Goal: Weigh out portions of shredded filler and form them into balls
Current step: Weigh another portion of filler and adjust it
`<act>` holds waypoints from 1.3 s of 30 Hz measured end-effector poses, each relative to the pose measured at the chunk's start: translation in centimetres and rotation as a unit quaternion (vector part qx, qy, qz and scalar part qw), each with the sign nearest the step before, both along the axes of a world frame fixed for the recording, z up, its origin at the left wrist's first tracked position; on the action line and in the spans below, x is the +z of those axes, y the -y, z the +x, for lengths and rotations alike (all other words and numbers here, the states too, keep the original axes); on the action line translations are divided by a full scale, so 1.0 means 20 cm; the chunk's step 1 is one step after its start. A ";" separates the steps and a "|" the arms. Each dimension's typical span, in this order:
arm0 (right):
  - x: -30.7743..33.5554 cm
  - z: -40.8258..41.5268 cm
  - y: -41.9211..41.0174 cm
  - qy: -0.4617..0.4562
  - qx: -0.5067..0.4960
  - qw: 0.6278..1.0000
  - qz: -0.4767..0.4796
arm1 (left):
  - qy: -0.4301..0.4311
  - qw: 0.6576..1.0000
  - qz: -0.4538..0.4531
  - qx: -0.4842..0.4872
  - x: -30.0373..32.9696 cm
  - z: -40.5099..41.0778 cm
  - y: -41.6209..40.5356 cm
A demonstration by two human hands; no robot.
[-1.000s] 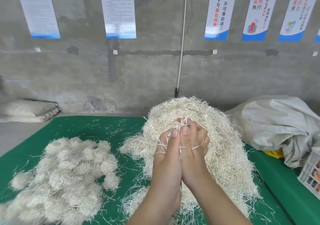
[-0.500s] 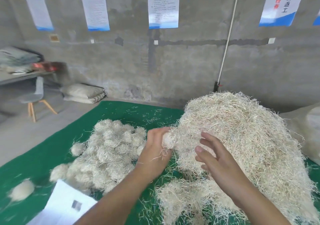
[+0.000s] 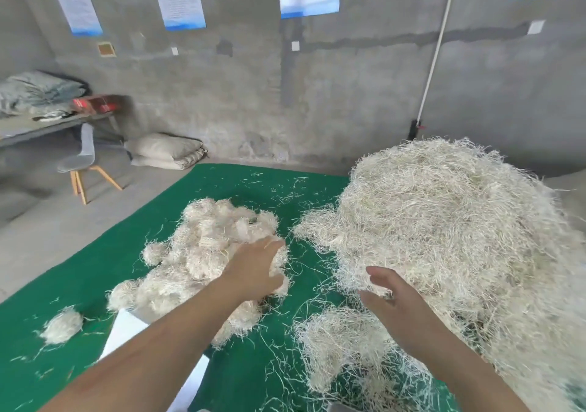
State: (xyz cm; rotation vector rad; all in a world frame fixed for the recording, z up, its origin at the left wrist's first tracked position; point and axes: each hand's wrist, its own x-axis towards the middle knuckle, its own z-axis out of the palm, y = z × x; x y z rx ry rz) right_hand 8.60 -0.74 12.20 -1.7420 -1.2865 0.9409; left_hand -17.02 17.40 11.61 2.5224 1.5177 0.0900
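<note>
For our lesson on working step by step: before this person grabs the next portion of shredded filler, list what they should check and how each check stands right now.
1. Left hand free: cannot tell; it rests on the pile of finished balls, the palm hidden.
2. Right hand free: ok, fingers relaxed and empty.
3. Loose filler heap within reach: ok, right beside the right hand.
4. Balls kept apart from loose filler: ok, green mat shows between them.
5. Scale ready: cannot tell; only a white sheet shows.
</note>
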 end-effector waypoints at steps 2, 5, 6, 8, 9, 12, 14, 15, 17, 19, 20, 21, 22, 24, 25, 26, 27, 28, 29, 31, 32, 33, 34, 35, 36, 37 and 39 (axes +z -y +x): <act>-0.11 0.04 0.02 0.009 -0.003 1.000 -0.030 | 0.045 0.997 -0.047 -0.051 -0.17 0.15 0.14; -0.29 0.07 0.10 0.017 -0.012 0.997 -0.079 | 0.058 0.985 -0.134 -0.088 -0.51 0.37 0.33; -0.35 0.08 0.13 0.024 -0.012 0.995 -0.096 | 0.053 0.981 -0.168 -0.076 -0.63 0.43 0.38; -0.46 0.08 0.19 0.035 -0.013 0.992 -0.118 | 0.044 0.970 -0.240 -0.017 -0.82 0.52 0.45; -0.51 0.08 0.21 0.038 -0.014 0.992 -0.123 | 0.047 0.964 -0.261 0.011 -0.89 0.54 0.46; -0.63 0.08 0.26 0.031 -0.009 0.989 -0.147 | 0.042 0.964 -0.263 0.028 -1.07 0.55 0.45; -0.68 0.08 0.28 0.020 -0.008 0.986 -0.167 | 0.010 0.972 -0.234 0.017 -1.16 0.55 0.43; -0.71 0.08 0.29 0.005 -0.015 0.984 -0.179 | -0.011 0.976 -0.217 0.018 -1.19 0.54 0.43; -0.77 0.09 0.30 -0.014 -0.035 0.979 -0.200 | -0.071 0.977 -0.202 0.003 -1.22 0.54 0.41; -0.82 0.10 0.30 -0.025 -0.056 0.977 -0.204 | -0.056 0.976 -0.211 0.010 -1.18 0.54 0.41; -0.84 0.10 0.29 -0.029 -0.065 0.978 -0.197 | -0.015 0.979 -0.202 0.022 -1.15 0.55 0.41; -0.86 0.10 0.28 -0.023 -0.074 0.980 -0.184 | 0.045 0.980 -0.193 0.030 -1.13 0.57 0.43; -0.88 0.10 0.26 -0.004 -0.077 0.983 -0.164 | 0.117 0.970 -0.208 0.041 -1.07 0.59 0.47; -0.92 0.10 0.20 0.055 -0.071 0.989 -0.120 | 0.301 0.887 -0.340 0.083 -0.92 0.60 0.54; -0.94 0.11 0.16 0.093 -0.062 0.988 -0.108 | 0.397 0.811 -0.416 0.105 -0.85 0.60 0.59; -0.95 0.12 0.13 0.144 -0.042 0.983 -0.104 | 0.456 0.753 -0.459 0.123 -0.79 0.60 0.64; -0.97 0.14 0.09 0.193 -0.011 0.976 -0.102 | 0.499 0.711 -0.475 0.143 -0.76 0.59 0.68; -1.00 0.16 0.05 0.217 0.012 0.971 -0.102 | 0.525 0.686 -0.479 0.159 -0.71 0.59 0.72; -1.02 0.18 0.03 0.213 0.024 0.971 -0.105 | 0.553 0.661 -0.477 0.172 -0.68 0.59 0.75; -1.06 0.19 0.00 0.250 0.044 0.958 -0.135 | 0.615 0.580 -0.502 0.183 -0.61 0.59 0.76; -1.06 0.19 -0.01 0.264 0.044 0.949 -0.164 | 0.627 0.551 -0.517 0.189 -0.59 0.59 0.76; -1.06 0.20 -0.01 0.258 0.039 0.946 -0.192 | 0.625 0.544 -0.518 0.213 -0.57 0.58 0.74; -1.05 0.20 -0.01 0.253 0.039 0.942 -0.215 | 0.614 0.555 -0.509 0.237 -0.56 0.56 0.73; -1.05 0.19 0.00 0.263 0.046 0.935 -0.234 | 0.608 0.562 -0.499 0.258 -0.56 0.53 0.72; -1.05 0.19 0.01 0.282 0.058 0.923 -0.255 | 0.603 0.567 -0.493 0.268 -0.57 0.51 0.70; -1.07 0.19 0.03 0.304 0.075 0.909 -0.274 | 0.595 0.576 -0.489 0.274 -0.57 0.48 0.69; -1.10 0.18 0.06 0.328 0.112 0.886 -0.306 | 0.577 0.594 -0.483 0.285 -0.59 0.45 0.68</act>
